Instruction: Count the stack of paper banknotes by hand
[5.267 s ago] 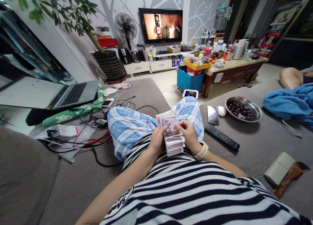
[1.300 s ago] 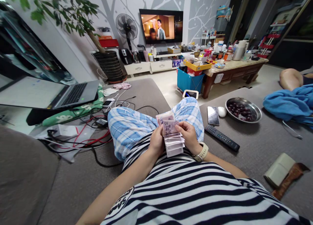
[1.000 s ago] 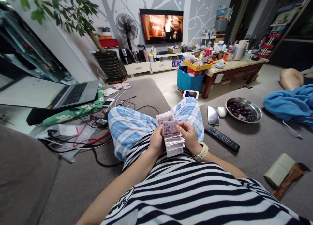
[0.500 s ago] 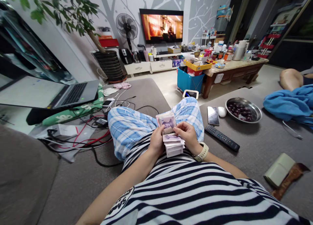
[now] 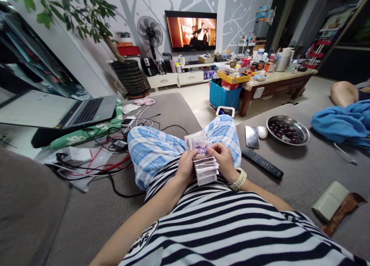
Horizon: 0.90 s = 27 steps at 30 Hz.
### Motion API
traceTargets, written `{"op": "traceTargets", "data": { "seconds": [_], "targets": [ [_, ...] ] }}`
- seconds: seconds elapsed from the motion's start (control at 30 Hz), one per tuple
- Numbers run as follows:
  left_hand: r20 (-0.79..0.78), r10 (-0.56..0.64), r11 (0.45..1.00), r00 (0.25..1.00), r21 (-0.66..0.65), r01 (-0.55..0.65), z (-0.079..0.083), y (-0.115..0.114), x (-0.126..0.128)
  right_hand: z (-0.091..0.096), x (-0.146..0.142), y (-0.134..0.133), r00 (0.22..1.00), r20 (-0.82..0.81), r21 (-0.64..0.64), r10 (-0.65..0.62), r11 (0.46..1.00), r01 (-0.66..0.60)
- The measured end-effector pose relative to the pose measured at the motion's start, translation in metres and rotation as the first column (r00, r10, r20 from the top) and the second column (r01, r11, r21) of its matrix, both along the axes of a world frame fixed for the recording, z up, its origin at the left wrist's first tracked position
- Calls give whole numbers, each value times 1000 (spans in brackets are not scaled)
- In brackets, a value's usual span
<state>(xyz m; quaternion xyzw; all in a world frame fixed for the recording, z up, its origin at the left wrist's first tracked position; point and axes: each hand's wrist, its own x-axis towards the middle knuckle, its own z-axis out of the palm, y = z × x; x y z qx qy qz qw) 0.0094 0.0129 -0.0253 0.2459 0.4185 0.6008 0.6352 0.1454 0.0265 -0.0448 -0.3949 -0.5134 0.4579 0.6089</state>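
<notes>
Hands meet over the lap: left hand [image 5: 186,166] grips a folded pinkish paper banknote stack [image 5: 202,158], right hand [image 5: 222,160] pinches its top note; black remote control [image 5: 262,162] at three o'clock.

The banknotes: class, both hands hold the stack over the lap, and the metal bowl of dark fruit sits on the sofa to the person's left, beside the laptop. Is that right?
Not quite. The left hand and right hand do hold the banknotes over the lap, but the head view shows the metal bowl on the person's right, near the remote. The laptop lies on the left.
</notes>
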Motion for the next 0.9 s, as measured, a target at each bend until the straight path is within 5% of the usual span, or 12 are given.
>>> {"op": "traceTargets", "data": {
  "seconds": [0.9],
  "targets": [
    [27,31,998,999,58,-32,-8,8,0,4,-3,-4,997,-62,-12,36,999,-37]
  ]
}}
